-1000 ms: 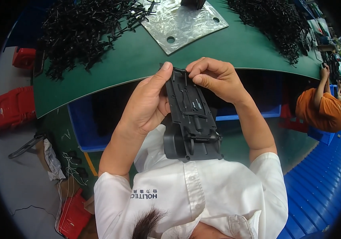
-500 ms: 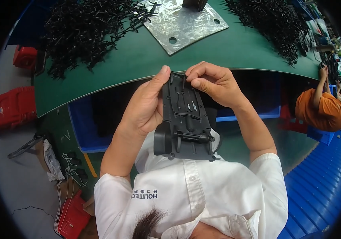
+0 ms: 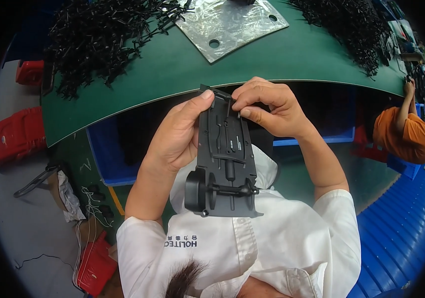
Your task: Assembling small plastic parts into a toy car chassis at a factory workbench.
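The left hand point(image 3: 176, 130) grasps a black plastic casing point(image 3: 225, 141) by its edge; the right hand point(image 3: 274, 108) curls at its far corner, grip unclear. The casing is between the white shirt point(image 3: 299, 238) and green tabletop point(image 3: 267, 62).

A green table point(image 3: 172, 84) with a pale, thin edge spans the top of the frame, its front curving (the wide lens bends it). Along the left lies a smooth grey floor point(image 3: 18, 198), meeting green flooring point(image 3: 77, 151) marked with a yellow stripe point(image 3: 116, 200). Two red plastic seats point(image 3: 18, 136) stand at upper and middle left. Ribbed blue sheeting point(image 3: 396, 233) fills the lower right; whether wall or floor, I cannot tell. Under the table it is dark.
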`<state>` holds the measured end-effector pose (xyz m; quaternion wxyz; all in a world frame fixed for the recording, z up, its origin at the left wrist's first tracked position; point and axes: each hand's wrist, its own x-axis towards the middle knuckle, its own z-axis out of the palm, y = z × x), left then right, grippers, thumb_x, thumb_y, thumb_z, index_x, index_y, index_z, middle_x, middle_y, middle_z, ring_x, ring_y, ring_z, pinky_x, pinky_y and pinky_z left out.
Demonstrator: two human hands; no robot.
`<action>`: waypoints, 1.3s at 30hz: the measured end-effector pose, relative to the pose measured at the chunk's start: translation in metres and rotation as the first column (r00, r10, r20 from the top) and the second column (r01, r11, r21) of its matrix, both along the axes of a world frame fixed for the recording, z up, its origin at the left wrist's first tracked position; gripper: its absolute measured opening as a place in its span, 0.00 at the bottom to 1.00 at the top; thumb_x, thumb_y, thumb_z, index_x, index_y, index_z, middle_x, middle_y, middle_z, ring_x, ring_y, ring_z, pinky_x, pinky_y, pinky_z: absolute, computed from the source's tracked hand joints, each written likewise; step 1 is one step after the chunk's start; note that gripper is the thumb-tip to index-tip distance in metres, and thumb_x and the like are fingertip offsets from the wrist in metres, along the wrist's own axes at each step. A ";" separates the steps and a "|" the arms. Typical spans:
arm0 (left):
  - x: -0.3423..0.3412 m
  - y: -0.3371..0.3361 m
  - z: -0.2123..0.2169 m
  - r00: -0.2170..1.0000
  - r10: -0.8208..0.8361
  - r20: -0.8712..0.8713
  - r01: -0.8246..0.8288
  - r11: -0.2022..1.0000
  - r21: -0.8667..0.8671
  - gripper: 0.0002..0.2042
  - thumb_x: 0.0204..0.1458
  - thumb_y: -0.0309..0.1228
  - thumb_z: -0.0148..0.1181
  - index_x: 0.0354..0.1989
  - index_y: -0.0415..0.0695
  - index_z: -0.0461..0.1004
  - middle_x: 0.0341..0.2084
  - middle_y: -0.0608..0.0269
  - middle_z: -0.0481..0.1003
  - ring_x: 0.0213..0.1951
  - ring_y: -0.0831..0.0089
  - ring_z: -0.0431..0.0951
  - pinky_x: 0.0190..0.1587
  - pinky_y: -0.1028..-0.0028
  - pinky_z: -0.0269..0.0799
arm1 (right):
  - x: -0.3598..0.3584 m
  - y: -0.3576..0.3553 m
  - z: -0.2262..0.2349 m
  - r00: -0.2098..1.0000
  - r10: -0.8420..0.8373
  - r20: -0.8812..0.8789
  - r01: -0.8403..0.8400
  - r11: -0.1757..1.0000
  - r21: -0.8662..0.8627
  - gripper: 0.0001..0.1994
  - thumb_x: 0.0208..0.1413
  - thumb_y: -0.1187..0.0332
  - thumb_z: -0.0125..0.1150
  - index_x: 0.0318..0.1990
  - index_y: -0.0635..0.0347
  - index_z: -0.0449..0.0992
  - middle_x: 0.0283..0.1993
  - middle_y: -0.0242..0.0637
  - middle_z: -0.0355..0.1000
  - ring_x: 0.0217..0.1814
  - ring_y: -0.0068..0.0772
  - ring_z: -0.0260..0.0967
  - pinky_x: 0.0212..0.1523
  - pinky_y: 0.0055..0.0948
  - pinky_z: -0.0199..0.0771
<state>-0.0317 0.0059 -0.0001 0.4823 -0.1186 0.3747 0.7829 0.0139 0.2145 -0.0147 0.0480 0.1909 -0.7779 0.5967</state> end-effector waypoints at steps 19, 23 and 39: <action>0.000 0.002 0.003 0.999 -0.017 -0.039 0.016 1.000 -0.015 0.15 0.57 0.34 0.51 0.40 0.31 0.70 0.31 0.57 0.76 0.28 0.78 0.79 0.31 0.80 0.79 | -0.003 0.007 0.003 0.988 0.130 -0.088 -0.124 0.990 0.063 0.07 0.41 0.79 0.65 0.30 0.61 0.78 0.36 0.35 0.72 0.38 0.34 0.68 0.37 0.27 0.68; -0.003 -0.002 0.000 0.986 -0.099 -0.134 0.093 0.995 -0.048 0.17 0.56 0.37 0.53 0.42 0.32 0.69 0.31 0.58 0.75 0.28 0.79 0.77 0.31 0.81 0.75 | -0.002 0.006 0.008 0.988 0.145 -0.048 -0.141 0.986 0.091 0.10 0.38 0.82 0.64 0.31 0.61 0.77 0.37 0.36 0.72 0.39 0.34 0.68 0.37 0.26 0.68; -0.004 -0.005 0.000 0.948 -0.232 -0.217 0.216 0.971 -0.098 0.19 0.51 0.33 0.57 0.46 0.32 0.66 0.37 0.57 0.74 0.36 0.76 0.75 0.41 0.77 0.73 | -0.003 0.008 0.012 0.979 0.203 0.009 -0.203 0.971 0.127 0.11 0.37 0.84 0.62 0.29 0.60 0.78 0.39 0.38 0.73 0.40 0.36 0.69 0.38 0.28 0.69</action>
